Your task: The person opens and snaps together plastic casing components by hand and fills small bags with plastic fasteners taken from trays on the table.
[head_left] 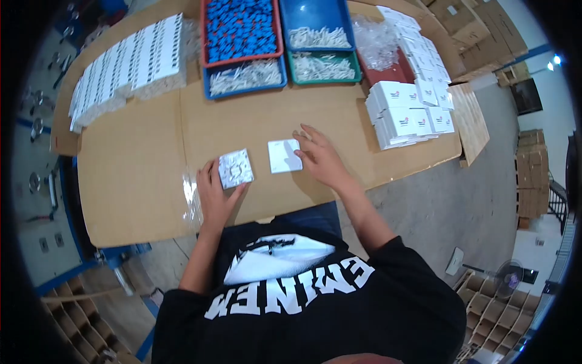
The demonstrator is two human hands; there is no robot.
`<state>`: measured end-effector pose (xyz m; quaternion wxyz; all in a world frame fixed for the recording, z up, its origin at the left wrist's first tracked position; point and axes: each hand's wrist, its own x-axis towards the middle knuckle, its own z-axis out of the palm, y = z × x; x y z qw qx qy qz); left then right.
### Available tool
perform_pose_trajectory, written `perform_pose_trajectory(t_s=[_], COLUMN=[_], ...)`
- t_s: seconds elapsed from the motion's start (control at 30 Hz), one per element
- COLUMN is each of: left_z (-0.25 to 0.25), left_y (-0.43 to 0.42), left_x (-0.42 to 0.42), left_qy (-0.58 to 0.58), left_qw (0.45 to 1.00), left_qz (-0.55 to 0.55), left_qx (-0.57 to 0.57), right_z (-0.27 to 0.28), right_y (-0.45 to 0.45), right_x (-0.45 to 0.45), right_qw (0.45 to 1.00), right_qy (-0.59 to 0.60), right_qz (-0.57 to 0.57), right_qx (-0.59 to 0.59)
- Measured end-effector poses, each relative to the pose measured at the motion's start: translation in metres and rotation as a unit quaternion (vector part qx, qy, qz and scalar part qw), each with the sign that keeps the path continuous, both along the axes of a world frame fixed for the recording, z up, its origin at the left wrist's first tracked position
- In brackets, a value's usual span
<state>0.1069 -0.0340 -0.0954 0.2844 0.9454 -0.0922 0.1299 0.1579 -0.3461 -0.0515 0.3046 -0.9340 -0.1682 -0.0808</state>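
Observation:
My left hand (215, 197) grips a silver, shiny square block (235, 168) by its left and near edges, thumb along the near side. The block rests on the cardboard-covered table (139, 164), and its top has a crumpled, foil-like look. To the right of it a flat white square piece (281, 159) lies on the cardboard. My right hand (322, 159) is at the right edge of that white piece, its fingers apart and casting a shadow on it. Whether a fingertip touches the piece I cannot tell.
Long rows of white boxes (130, 60) stand at the back left. Trays at the back hold blue parts (239, 30) and white parts (245, 76). Stacked white boxes with a small print (403, 112) and clear plastic bags (373, 42) are at the right.

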Motion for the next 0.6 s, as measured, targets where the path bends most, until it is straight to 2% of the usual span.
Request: perform_pose_trajectory(t_s=[0.07,0.13,0.2,0.23,0.27,0.3,0.33,0.4,0.5,0.57,0.6], left_z=[0.011,0.014,0.012,0.013,0.016,0.017,0.016,0.014,0.004,0.005,0.004], left_y=[-0.003,-0.006,-0.005,-0.005,-0.005,-0.005,-0.006,-0.005,-0.003,-0.004,-0.004], left_x=[0.001,0.002,0.003,0.003,0.004,0.004,0.012,0.005,0.006,0.005,0.007], left_qy=[0.023,0.043,0.038,0.036,0.049,0.062,0.059,0.053,0.089,0.099,0.101], left_qw=[1.000,0.998,0.999,0.999,0.999,0.998,0.998,0.998,0.996,0.995,0.995], left_qz=[-0.001,0.003,-0.003,-0.006,-0.009,-0.010,-0.005,-0.010,-0.001,0.009,0.011], left_qx=[-0.014,-0.039,-0.027,-0.025,-0.009,0.007,0.011,0.016,-0.007,-0.006,-0.001], right_z=[0.045,0.065,0.106,0.107,0.108,0.108,0.124,0.112,0.103,0.088,0.082], right_y=[-0.029,-0.079,-0.117,-0.149,-0.185,-0.221,-0.256,-0.317,-0.362,-0.378,-0.385], right_x=[0.020,0.061,0.113,0.146,0.182,0.218,0.268,0.326,0.381,0.412,0.429], right_qw=[0.998,1.000,0.988,0.983,0.958,0.956,0.942,0.894,0.878,0.857,0.859], right_qy=[0.042,0.001,0.055,-0.016,-0.038,-0.033,0.057,-0.015,0.000,0.000,0.003], right_qz=[-0.007,-0.022,-0.119,-0.127,-0.170,-0.185,-0.292,-0.331,-0.356,-0.425,-0.422], right_qx=[0.047,-0.019,-0.082,-0.133,-0.227,-0.225,-0.153,-0.302,-0.319,-0.292,-0.288])
